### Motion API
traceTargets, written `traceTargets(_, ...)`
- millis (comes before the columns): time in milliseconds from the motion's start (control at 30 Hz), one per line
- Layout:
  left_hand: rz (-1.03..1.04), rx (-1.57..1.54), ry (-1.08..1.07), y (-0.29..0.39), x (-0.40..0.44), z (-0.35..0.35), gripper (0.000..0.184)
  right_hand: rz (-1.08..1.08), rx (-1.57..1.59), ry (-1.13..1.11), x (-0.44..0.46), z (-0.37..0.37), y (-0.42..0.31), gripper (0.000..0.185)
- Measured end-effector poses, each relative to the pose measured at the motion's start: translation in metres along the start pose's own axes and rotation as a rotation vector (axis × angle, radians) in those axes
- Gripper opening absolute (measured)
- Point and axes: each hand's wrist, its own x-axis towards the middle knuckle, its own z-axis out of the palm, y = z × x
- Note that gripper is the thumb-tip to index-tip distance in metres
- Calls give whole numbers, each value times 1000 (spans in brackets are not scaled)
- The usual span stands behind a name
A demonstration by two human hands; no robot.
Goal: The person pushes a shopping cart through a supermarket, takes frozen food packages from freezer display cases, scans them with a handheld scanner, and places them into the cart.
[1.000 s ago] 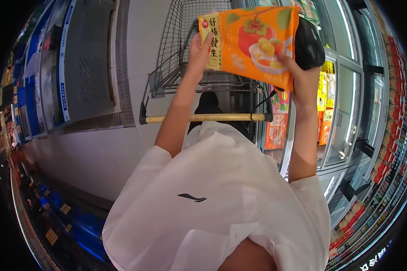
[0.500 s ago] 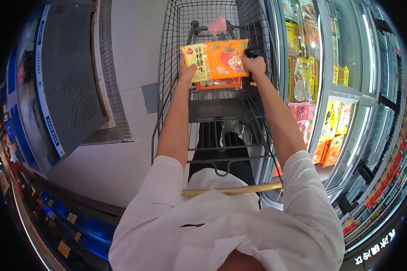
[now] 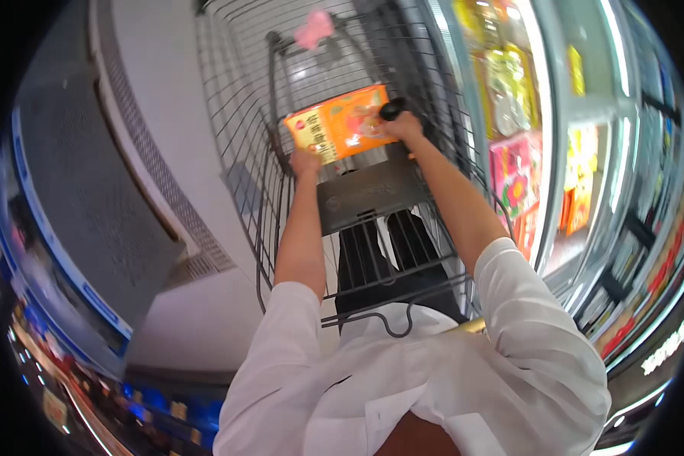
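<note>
An orange and yellow food package (image 3: pixel 342 125) with printed characters is tilted inside the wire shopping cart (image 3: pixel 235 114). My left hand (image 3: pixel 305 161) grips its lower left edge. At its right end, my right hand (image 3: pixel 405 128) is closed on the package, the fingers partly hidden. A black rounded object (image 3: pixel 393 109) shows beside my right hand; I cannot make out what it is. Farther forward in the cart, a pink crumpled thing (image 3: pixel 314 29) lies near the wire. Below the package is the cart's dark flat panel (image 3: pixel 372 197).
Glass-door freezers (image 3: pixel 577 152) with bagged goods run along the right. On the left stand a dark grey panel (image 3: pixel 91 167) and a floor grate (image 3: pixel 140 137). Pale floor tiles (image 3: pixel 190 304) lie beside the cart.
The package has moved lower and tilted, its right end higher, with both hands still on it. The second orange package beneath it no longer shows. My view has turned and is blurred.
</note>
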Motion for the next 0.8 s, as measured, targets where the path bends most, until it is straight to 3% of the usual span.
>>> traceTargets(33,59,91,-147,10,-16,-21,49,-70,-66,-18,-14,-8,2,64)
traceTargets(100,175,329,-100,2,-23,-16,44,-201,-3,21,-65,-37,-10,56)
traceTargets(133,174,433,40,6,-42,-17,46,-275,60,-78,-82,-58,-14,54)
traceTargets(167,152,411,-39,19,-59,-26,47,-357,119,-184,-103,-74,-13,52)
traceTargets(200,118,384,-120,30,-77,-35,47,-439,115,-151,-124,-86,-12,48)
traceTargets(300,387,215,-200,32,-94,-32,45,-745,240,-18,-195,-152,0,41)
traceTargets(367,97,-136,-479,70,-147,-58,39,-951,404,210,-262,-199,30,37)
traceTargets(433,36,-341,-582,98,-211,-87,32,-972,469,308,-336,-245,75,37)
traceTargets(533,145,-345,-527,111,-266,-100,27,-932,510,515,-413,-265,165,38)
traceTargets(667,253,-254,-342,156,-340,-97,26,-771,788,667,-491,-245,307,39)
traceTargets(733,424,-205,-262,187,-388,-86,29,-665,938,784,-511,-221,375,41)
traceTargets(800,523,-188,-323,231,-438,-64,27,-489,955,872,-527,-209,434,44)
